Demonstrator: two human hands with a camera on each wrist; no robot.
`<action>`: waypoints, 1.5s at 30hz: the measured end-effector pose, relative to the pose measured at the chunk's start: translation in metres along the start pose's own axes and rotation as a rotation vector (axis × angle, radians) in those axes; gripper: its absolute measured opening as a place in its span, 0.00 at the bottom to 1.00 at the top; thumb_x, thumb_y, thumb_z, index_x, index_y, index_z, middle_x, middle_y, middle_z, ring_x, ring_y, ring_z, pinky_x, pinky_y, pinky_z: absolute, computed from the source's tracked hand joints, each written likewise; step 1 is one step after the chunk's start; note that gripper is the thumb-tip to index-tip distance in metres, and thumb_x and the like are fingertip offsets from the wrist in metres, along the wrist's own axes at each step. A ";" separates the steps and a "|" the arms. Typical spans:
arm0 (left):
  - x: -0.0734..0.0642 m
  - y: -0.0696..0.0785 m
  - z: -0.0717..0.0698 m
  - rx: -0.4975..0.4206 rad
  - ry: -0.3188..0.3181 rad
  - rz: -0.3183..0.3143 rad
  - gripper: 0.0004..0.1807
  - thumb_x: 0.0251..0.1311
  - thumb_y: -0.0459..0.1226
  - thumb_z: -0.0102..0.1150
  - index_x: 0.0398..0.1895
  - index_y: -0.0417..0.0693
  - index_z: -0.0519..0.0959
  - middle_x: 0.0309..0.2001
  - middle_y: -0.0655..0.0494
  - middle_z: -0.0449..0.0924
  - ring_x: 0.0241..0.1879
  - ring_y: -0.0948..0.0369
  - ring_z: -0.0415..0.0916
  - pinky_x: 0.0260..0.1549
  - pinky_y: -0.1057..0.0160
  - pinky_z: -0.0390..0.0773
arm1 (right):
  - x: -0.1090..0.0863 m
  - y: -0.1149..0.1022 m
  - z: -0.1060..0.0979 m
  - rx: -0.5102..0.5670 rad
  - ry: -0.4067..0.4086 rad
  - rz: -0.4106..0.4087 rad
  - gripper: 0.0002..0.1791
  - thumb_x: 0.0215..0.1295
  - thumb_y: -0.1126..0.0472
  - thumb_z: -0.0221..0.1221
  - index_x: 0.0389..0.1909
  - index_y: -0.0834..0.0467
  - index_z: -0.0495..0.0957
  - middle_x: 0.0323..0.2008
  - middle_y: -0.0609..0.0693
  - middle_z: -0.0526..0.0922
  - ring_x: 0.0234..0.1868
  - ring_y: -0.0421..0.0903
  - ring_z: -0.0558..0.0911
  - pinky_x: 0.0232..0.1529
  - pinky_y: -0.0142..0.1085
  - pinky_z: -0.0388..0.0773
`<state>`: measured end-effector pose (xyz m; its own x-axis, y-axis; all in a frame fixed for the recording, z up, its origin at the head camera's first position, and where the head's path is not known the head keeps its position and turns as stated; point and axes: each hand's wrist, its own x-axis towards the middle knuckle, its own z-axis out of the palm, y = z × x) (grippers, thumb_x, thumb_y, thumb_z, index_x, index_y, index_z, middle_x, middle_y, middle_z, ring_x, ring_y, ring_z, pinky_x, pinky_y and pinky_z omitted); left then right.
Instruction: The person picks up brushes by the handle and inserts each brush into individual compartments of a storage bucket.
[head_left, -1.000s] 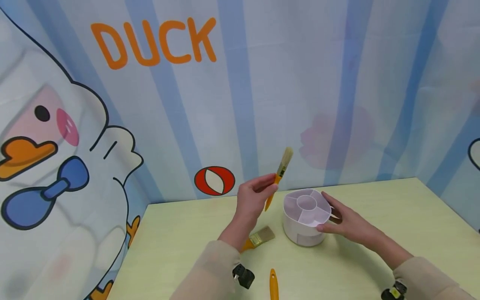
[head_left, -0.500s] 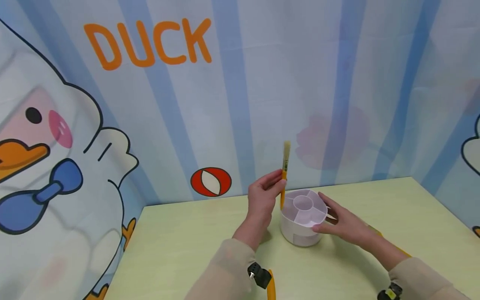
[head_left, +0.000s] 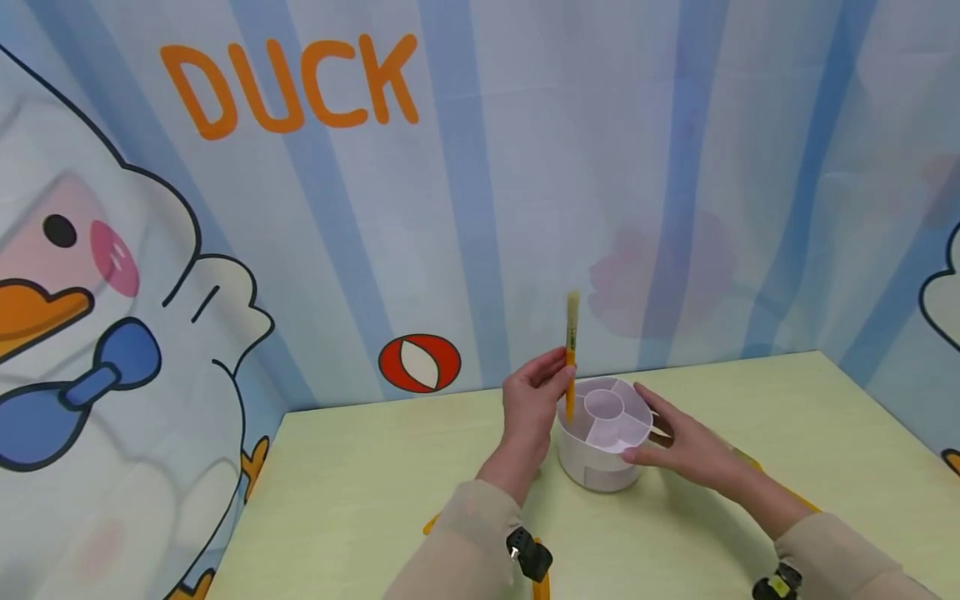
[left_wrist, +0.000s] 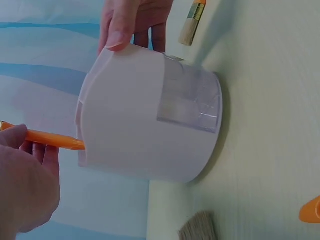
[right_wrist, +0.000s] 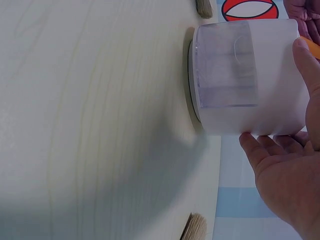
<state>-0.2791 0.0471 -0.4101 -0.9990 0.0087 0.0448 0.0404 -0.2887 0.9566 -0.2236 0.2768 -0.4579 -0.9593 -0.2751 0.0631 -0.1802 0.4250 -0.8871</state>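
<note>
Bristles up, a paintbrush [head_left: 572, 333] with an orange handle stands upright in my left hand [head_left: 528, 408], pinched between thumb and fingers. Its handle end is at the mouth of the left compartment of a white round divided organizer [head_left: 596, 471]; how deep it reaches I cannot tell. The organizer sits upright on the table, with a ring in the middle of its top and several sections around it. My right hand [head_left: 693, 446] grips its right side, thumb at the near rim and fingers behind. A clear window [left_wrist: 192, 97] shows in its lower wall.
On the pale wooden table [head_left: 352, 483] lie more paintbrushes: one behind my right forearm [head_left: 750, 460], one mostly hidden under my left sleeve [head_left: 430, 525]. An orange handle [head_left: 542, 583] lies near the front. A printed duck curtain [head_left: 517, 167] hangs behind.
My left hand has moved right, turning the paintbrush upright and bringing it from beside the organizer to over its left compartment, then slightly lower. The right hand stays on the organizer.
</note>
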 end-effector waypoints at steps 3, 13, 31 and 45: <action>-0.001 -0.004 -0.002 0.017 0.011 -0.001 0.16 0.66 0.28 0.71 0.56 0.41 0.89 0.51 0.47 0.90 0.51 0.58 0.87 0.56 0.58 0.87 | 0.000 -0.001 0.000 0.002 -0.003 0.001 0.60 0.67 0.55 0.74 0.86 0.64 0.42 0.84 0.69 0.49 0.80 0.74 0.57 0.70 0.56 0.73; -0.006 -0.015 -0.007 0.106 0.043 0.019 0.15 0.65 0.27 0.72 0.54 0.40 0.90 0.48 0.47 0.91 0.50 0.56 0.88 0.54 0.59 0.88 | 0.003 -0.004 -0.001 0.000 -0.013 -0.024 0.60 0.68 0.57 0.74 0.86 0.65 0.42 0.83 0.71 0.50 0.79 0.74 0.58 0.70 0.57 0.72; -0.014 -0.015 -0.001 0.256 0.171 0.011 0.11 0.60 0.25 0.74 0.45 0.40 0.92 0.39 0.51 0.92 0.40 0.59 0.89 0.39 0.60 0.91 | 0.005 -0.002 -0.001 -0.025 -0.012 0.009 0.61 0.68 0.53 0.74 0.86 0.64 0.42 0.83 0.71 0.50 0.79 0.73 0.59 0.68 0.53 0.76; -0.015 -0.003 0.004 0.507 0.104 0.058 0.08 0.55 0.24 0.76 0.38 0.38 0.90 0.31 0.53 0.90 0.32 0.62 0.87 0.32 0.65 0.89 | 0.006 -0.002 -0.002 -0.026 -0.019 0.018 0.60 0.69 0.52 0.73 0.86 0.64 0.43 0.83 0.71 0.52 0.79 0.74 0.59 0.67 0.52 0.78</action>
<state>-0.2640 0.0519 -0.4124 -0.9905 -0.0960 0.0980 0.0756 0.2141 0.9739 -0.2291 0.2764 -0.4548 -0.9583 -0.2833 0.0389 -0.1691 0.4518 -0.8760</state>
